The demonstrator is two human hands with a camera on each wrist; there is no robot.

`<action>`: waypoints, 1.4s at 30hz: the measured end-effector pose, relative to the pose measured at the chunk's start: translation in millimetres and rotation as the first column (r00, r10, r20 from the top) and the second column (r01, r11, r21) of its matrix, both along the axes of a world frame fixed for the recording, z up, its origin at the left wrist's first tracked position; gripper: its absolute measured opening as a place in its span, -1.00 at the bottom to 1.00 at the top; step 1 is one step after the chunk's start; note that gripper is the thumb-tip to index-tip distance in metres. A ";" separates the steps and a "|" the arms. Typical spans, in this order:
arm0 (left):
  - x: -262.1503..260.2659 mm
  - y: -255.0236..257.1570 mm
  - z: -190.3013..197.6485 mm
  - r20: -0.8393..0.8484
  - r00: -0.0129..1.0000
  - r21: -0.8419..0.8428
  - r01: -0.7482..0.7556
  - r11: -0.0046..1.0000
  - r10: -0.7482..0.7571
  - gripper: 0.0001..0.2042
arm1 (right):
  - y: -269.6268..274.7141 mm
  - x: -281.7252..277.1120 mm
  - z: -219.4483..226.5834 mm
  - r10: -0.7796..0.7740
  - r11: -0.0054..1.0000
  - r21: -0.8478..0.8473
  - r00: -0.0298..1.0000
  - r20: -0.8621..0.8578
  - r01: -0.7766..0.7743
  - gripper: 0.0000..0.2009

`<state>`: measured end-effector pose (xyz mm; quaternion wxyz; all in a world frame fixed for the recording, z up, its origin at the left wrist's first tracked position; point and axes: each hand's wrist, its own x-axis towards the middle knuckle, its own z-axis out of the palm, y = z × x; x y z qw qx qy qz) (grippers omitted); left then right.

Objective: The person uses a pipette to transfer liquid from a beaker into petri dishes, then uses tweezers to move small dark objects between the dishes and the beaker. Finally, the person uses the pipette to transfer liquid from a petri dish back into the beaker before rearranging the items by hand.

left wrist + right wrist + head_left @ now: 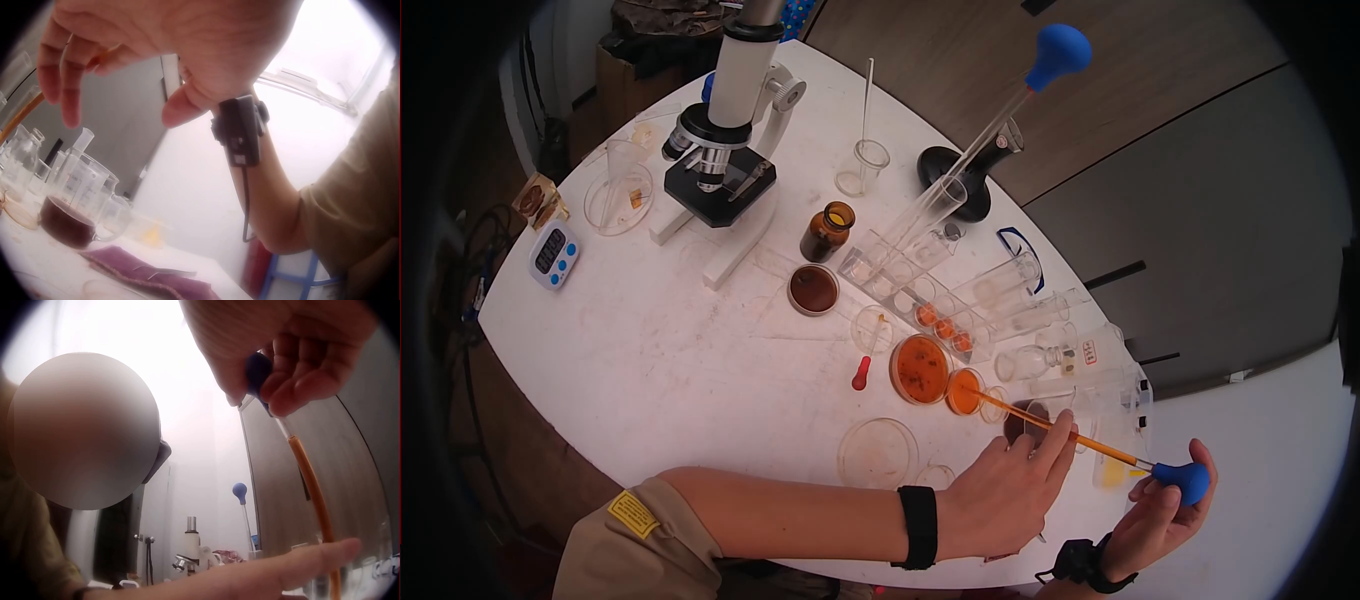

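With its fingers and thumb, my right hand (1162, 518) holds the blue rubber bulb (1183, 483) of a long glass pipette; the bulb also shows in the right wrist view (257, 374). Orange liquid fills most of the pipette tube (1105, 448). Its tip reaches a small round dish of orange liquid (965, 391). My left hand (1010, 490) is over the tube's middle, one extended finger lying across it. The left thumb (184, 107) stays apart from the tube. A bigger orange Petri dish (920, 369) sits beside the small one.
Behind the dishes runs a clear tube rack (882, 285), with another blue-bulbed pipette (1060, 58) standing tall. A microscope (722, 180), brown bottle (828, 232), dark-red dish (813, 290) and red-bulbed dropper (861, 373) lie leftward. Dark liquid fills a glass vessel (67, 222) near a purple cloth (122, 265).
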<state>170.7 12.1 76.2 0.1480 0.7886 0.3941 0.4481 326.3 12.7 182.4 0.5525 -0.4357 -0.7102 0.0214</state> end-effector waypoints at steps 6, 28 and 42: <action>1.4 -1.5 0.6 0.013 1.000 0.016 -0.003 1.000 0.003 -0.38 | -2.9 12.8 -0.7 0.031 0.999 0.038 0.999 -0.020 -0.030 -0.46; 2.2 -17.4 13.3 0.006 0.994 -0.039 0.109 0.993 -0.109 -0.31 | -35.5 1.2 1.6 -0.021 0.963 0.268 0.986 0.168 -0.026 -0.36; -1.7 -30.1 37.8 -0.071 0.980 -0.053 0.182 0.982 -0.185 -0.34 | -78.6 43.9 -19.6 0.027 1.000 0.015 0.999 0.018 -0.027 -0.31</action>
